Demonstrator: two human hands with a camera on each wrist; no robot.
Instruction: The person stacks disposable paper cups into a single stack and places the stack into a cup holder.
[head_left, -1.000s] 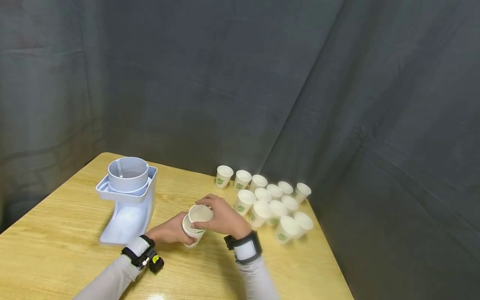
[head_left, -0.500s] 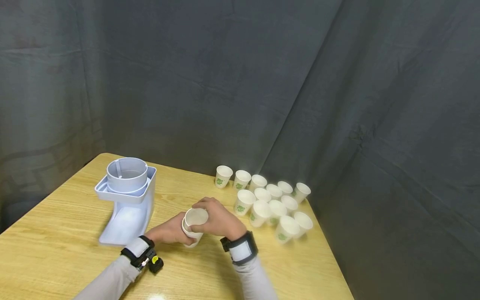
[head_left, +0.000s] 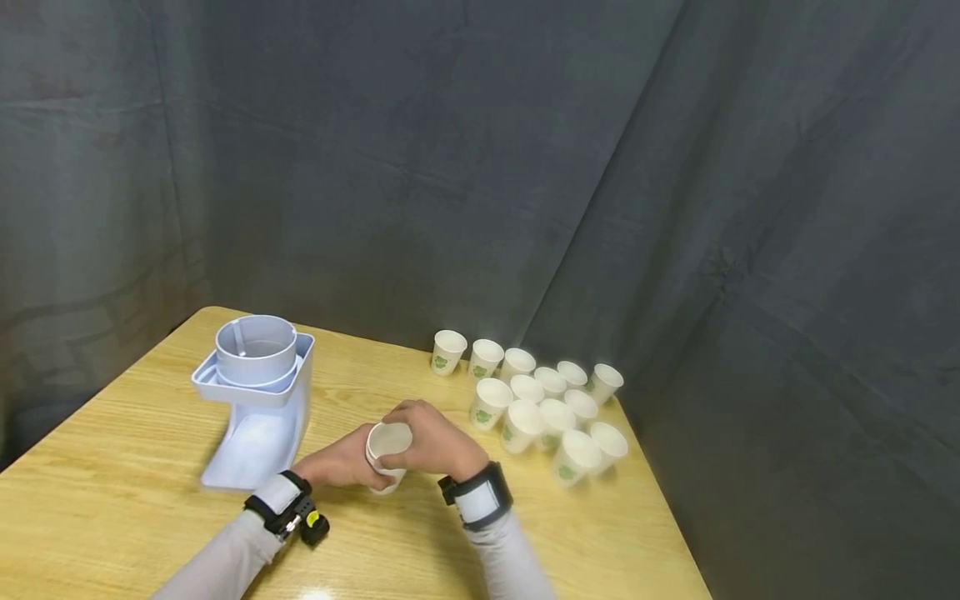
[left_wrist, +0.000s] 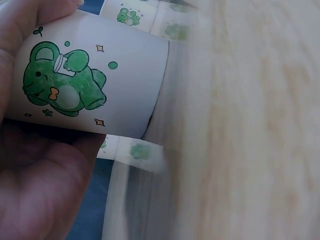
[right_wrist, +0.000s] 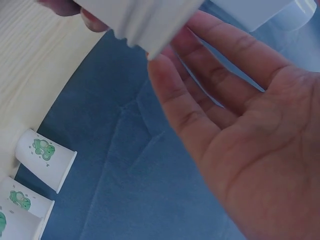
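The left hand [head_left: 343, 460] is curled round a stack of paper cups [right_wrist: 142, 21]; the right hand [head_left: 435, 442] reaches over it, thumb and fingers pinching the upper cup [head_left: 391, 437] near its rim. A second ago that cup stood proud of the stack; it has since sunk in, so the cups now nest closely. Beyond the left hand, to its left, is a pale plastic stand [head_left: 251, 450]; beyond the right hand, rightward, loose cups [head_left: 522, 425] stand on the tabletop [head_left: 375, 550].

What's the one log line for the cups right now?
left hand: grips cup stack | right hand: pinches its top rim | other cups: upright on table | pale holder: on table
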